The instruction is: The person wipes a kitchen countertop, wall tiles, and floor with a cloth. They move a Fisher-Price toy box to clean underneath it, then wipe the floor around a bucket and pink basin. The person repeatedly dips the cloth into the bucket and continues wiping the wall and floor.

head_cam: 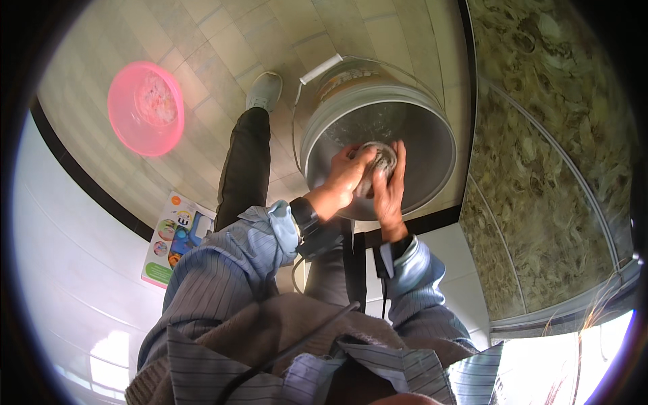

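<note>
Both of my hands are over the mouth of a large plastic bucket (329, 109), pressed around a bunched grey cloth (380, 158). My left hand (344, 177) grips the cloth from the left, its fingers curled about it. From the right, my right hand (392, 190) lies against the cloth with its fingers extended and thumb across the front. The cloth's underside is hidden behind the hands. Inside, the bucket is dark grey, and what it holds cannot be made out clearly. Its wire bail with a white grip (321, 69) rests at the far side.
A pink plastic basin (121, 114) with pale scraps inside stands on the tiled floor (217, 35) at the far left. A printed cardboard box (164, 238) leans near my left leg. A marbled panel (547, 152) rises close on the right. Dark cables hang from my wrists.
</note>
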Demonstrator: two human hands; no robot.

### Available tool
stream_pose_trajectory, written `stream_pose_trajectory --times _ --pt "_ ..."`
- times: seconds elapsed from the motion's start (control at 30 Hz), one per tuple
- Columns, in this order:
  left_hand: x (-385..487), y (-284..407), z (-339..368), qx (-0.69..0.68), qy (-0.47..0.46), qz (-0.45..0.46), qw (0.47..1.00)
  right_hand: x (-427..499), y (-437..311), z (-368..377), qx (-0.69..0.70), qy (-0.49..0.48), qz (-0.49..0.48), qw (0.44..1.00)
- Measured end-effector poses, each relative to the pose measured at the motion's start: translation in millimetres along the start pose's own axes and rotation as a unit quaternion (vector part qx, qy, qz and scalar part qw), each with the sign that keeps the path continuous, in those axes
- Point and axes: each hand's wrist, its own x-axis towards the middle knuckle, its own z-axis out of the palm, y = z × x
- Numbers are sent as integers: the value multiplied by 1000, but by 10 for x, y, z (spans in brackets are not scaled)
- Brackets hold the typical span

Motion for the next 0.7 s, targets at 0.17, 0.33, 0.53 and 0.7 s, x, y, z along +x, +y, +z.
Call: stream_pose_trajectory --times 0.17,0.33,0.53,0.7 --pt "39 -68 -141 -112 -72 -100 986 -111 -1 92 -78 37 -57 995" --pt "49 -62 -205 358 -134 164 910 -18 58 158 -104 85 -82 988" --pt "-91 55 51 -109 -6 -90 990 133 54 214 -42 150 1 988" --pt "-47 62 93 -114 6 -87 990 117 39 267 -78 145 41 986"
